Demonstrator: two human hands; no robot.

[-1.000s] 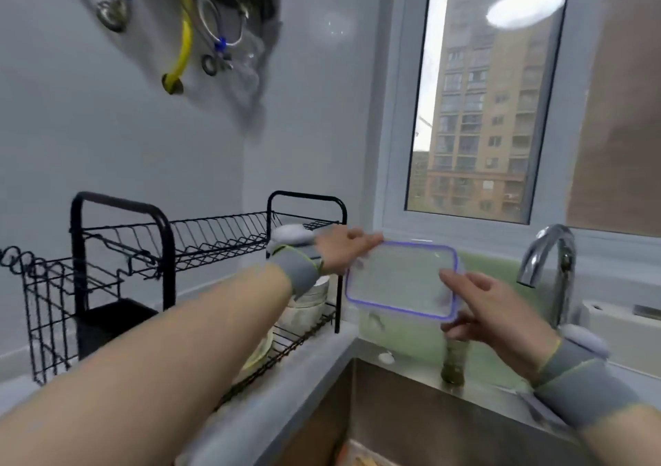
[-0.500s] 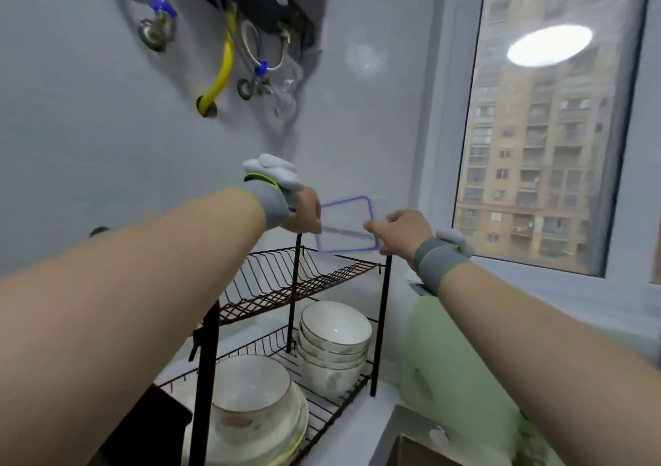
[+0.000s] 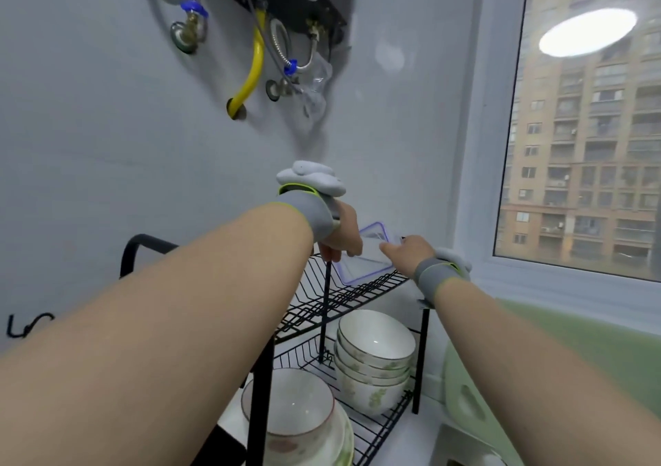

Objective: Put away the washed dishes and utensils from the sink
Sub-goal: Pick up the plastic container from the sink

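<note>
Purple-rimmed clear plastic, the lid (image 3: 368, 252) was in mid-air half a second ago. Now its lower edge meets the wires on the top tier of the rack (image 3: 357, 297), and it tilts toward the wall (image 3: 107, 143) at 12 o'clock. The left hand (image 3: 343, 236) pinches its edge at 9 o'clock, the right hand (image 3: 409, 252) at 3 o'clock. Stacked bowls (image 3: 375, 354) sit at 6 o'clock below. For this piece, probably only the release remains.

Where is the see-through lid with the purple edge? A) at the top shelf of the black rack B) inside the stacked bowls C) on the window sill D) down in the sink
A: the lid sits tilted with its lower edge at the wires of the rack's top shelf, held by the left hand and right hand, above the bowls.
</note>
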